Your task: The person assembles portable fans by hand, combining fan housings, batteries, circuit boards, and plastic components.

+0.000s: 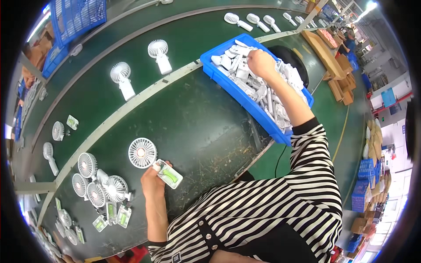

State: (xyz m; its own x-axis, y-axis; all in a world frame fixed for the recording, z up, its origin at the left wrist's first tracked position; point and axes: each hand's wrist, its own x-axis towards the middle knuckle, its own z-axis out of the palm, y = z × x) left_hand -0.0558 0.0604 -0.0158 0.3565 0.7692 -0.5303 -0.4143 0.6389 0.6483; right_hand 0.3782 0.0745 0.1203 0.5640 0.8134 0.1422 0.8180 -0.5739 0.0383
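Your sleeve is striped black and white; the fan in your left hand is white, its battery lime green. The far right corner of the dark-green workbench bears a blue bin of white parts.

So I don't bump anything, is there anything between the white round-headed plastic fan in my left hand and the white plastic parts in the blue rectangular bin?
Just the near wall of the blue bin, before the white parts; between it and the fan, only dark green tabletop shows.
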